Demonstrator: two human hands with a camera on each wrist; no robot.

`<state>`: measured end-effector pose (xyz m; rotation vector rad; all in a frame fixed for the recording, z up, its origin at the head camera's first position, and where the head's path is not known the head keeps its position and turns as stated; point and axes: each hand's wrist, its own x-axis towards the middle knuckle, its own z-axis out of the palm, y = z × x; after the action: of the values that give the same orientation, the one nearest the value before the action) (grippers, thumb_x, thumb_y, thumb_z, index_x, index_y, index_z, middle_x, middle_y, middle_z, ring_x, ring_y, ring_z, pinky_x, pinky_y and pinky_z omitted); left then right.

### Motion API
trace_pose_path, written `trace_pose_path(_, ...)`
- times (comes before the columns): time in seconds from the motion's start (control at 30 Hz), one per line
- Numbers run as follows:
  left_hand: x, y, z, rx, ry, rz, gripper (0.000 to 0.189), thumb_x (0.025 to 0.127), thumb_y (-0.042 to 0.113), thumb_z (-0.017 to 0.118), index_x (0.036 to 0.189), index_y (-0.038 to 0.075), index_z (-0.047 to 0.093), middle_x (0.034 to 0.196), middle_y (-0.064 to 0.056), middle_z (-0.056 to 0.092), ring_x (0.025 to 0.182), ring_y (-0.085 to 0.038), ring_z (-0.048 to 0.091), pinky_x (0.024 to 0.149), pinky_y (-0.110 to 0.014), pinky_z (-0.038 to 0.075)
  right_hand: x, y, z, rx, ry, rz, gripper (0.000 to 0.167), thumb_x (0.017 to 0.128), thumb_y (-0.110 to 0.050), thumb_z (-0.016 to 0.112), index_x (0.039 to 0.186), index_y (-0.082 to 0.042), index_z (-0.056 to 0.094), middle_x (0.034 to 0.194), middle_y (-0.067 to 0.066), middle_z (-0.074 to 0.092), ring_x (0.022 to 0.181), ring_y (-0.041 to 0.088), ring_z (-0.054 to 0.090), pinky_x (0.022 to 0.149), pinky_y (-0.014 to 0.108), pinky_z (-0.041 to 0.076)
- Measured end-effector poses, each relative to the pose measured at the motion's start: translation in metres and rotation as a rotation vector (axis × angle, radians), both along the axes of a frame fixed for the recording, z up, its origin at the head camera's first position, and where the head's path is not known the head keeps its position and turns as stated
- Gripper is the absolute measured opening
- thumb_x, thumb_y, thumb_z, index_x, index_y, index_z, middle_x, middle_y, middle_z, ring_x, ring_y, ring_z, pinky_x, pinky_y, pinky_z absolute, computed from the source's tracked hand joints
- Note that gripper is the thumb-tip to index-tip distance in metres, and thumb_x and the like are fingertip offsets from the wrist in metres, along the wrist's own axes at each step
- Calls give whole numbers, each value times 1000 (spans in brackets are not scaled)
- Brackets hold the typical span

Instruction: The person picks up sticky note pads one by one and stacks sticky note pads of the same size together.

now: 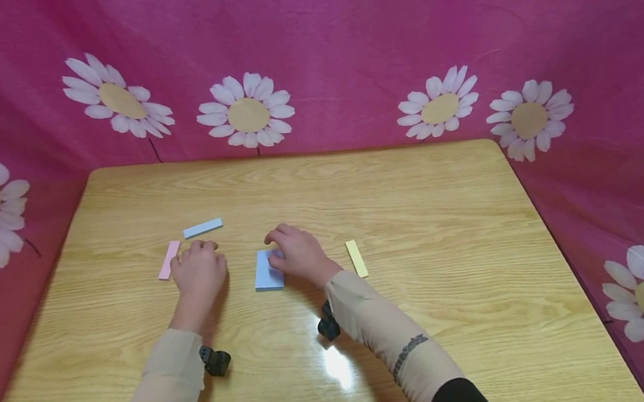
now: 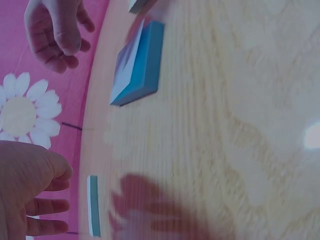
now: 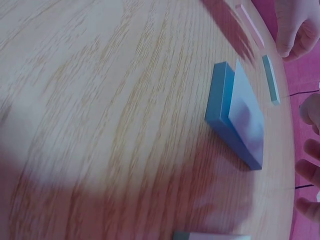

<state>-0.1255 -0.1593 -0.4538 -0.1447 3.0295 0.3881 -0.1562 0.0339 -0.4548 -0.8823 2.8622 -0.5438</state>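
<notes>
A pad of blue sticky notes lies on the table under my right hand. Its top sheet stands partly lifted from the stack along one side. In the wrist views, the right hand hovers apart from the pad, fingers loosely bent and nothing between them. My left hand is held above the table beside a narrow pink sticky-note pad and just in front of a narrow light-blue one. The left wrist view shows the left hand with spread fingers, holding nothing.
A narrow yellow sticky-note pad lies to the right of the right hand. The wooden table is backed by a pink curtain with large daisies. Small black cameras sit at both wrists.
</notes>
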Motion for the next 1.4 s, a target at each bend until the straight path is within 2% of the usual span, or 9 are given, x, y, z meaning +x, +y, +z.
trace_pose_path(0.2, 0, -11, 3, 52, 32, 45, 30, 86, 18, 46, 109, 2, 58, 113, -20, 52, 100, -39, 49, 87, -57, 27, 0, -8, 4, 14, -24, 10, 30, 79, -25, 59, 107, -13, 60, 103, 1, 55, 84, 13, 52, 68, 27, 44)
trace_pose_path(0.33, 0, -15, 6, 40, 26, 49, 31, 86, 19, 47, 110, 1, 57, 113, -21, 52, 101, -39, 48, 88, -57, 28, -1, -10, 6, 22, -34, 18, 30, 81, -25, 58, 108, -13, 59, 104, 1, 55, 85, 14, 53, 68, 27, 44)
trace_pose_path(0.77, 1, -32, 4, 37, 2, 100, 31, 87, 18, 46, 109, 0, 56, 112, -22, 52, 96, -41, 51, 83, -56, 32, -5, -16, 6, 27, -11, 47, 29, 80, -22, 56, 108, -14, 60, 103, 0, 55, 79, 11, 51, 61, 23, 42)
trace_pose_path(1.07, 4, -43, 4, 11, -45, 147, 34, 88, 19, 46, 114, -2, 52, 113, -25, 49, 95, -42, 50, 82, -56, 33, -8, -22, 8, 33, -14, 53, 30, 80, -22, 56, 108, -14, 60, 104, 0, 55, 80, 11, 52, 61, 23, 42)
trace_pose_path(1.4, 5, -62, -3, 17, -124, 207, 38, 87, 19, 46, 117, -4, 46, 110, -26, 48, 95, -43, 49, 80, -56, 34, -8, -25, 5, 28, -17, 62, 29, 80, -22, 56, 108, -14, 60, 101, 0, 55, 76, 10, 50, 56, 21, 39)
